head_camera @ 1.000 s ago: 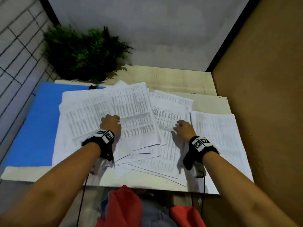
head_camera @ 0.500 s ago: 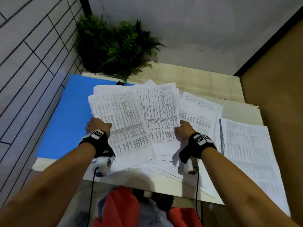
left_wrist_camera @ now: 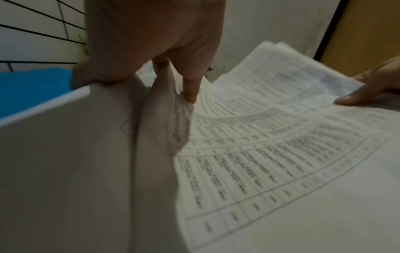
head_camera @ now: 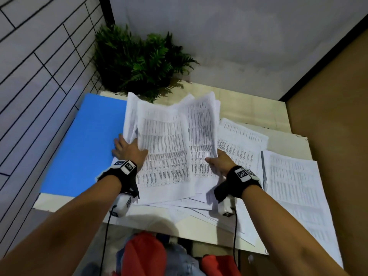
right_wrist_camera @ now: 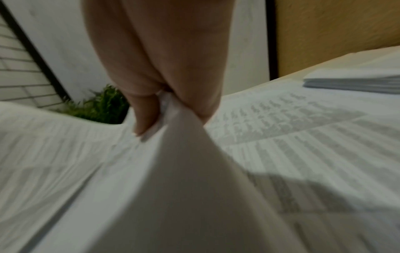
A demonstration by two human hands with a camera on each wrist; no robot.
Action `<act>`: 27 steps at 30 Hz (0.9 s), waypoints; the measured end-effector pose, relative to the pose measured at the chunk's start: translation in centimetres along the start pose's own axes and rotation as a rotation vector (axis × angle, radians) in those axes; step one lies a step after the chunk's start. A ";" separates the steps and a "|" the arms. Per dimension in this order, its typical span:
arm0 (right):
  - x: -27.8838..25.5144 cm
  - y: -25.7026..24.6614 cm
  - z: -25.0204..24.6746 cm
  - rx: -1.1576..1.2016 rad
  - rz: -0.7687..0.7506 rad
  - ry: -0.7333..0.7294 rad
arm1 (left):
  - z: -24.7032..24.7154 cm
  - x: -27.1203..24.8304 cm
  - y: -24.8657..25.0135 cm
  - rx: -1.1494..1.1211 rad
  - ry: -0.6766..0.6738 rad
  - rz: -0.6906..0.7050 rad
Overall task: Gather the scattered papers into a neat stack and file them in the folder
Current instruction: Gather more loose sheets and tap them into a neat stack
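So the papers (head_camera: 165, 148) are about half rounded up at this point. A loose, uneven bunch of printed sheets is lifted and bowed at the middle of the table (head_camera: 249, 104), far edges curling up toward the plant (head_camera: 139, 60). The left hand (head_camera: 127, 150) has the bunch by its left edge; from the wrist view the thumb sits on top and the fingers curl underneath, pinching the sheets. The right hand (head_camera: 219, 162) is doing the same on the right edge, thumb and fingers squeezing a fold of paper between them.

Nothing's squared up yet though. The sheets in the grip are fanned and skewed, corners sticking out all over. More pages (head_camera: 239, 144) are lying flat just to the right of the bunch, a few are splayed under it at the near edge, and there's a separate pile (head_camera: 294, 188) further right that nobody's touching.

The blue folder (head_camera: 87, 144) lies flat on the left side of the table, right beside the left hand, with nothing filed in it that I can see. I'd say gathering is well underway, but collecting the rest, tapping the edges even, and filing are all left.
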State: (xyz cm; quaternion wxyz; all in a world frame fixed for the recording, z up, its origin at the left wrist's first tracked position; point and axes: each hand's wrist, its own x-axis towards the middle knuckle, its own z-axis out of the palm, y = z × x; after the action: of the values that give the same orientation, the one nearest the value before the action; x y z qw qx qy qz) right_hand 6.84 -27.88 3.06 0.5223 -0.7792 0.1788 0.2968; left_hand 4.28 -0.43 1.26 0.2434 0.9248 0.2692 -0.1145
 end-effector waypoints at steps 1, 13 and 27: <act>-0.3 -0.1 -0.7 0.021 -0.006 -0.015 | -0.2 0.2 -0.2 0.042 0.009 0.013; -3.2 1.4 -2.2 0.283 0.084 -0.160 | -0.5 -3.0 -0.1 -1.086 -0.341 -0.069; -5.0 -2.2 -3.5 0.350 -0.112 -0.100 | -3.7 -4.9 2.4 -1.251 -0.394 0.024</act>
State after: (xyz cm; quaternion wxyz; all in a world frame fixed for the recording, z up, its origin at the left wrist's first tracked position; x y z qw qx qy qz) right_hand 5.30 -30.41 8.81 0.6737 -0.6695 0.1579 0.2702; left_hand 1.91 -2.48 7.05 0.7813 0.5734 0.2249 -0.1010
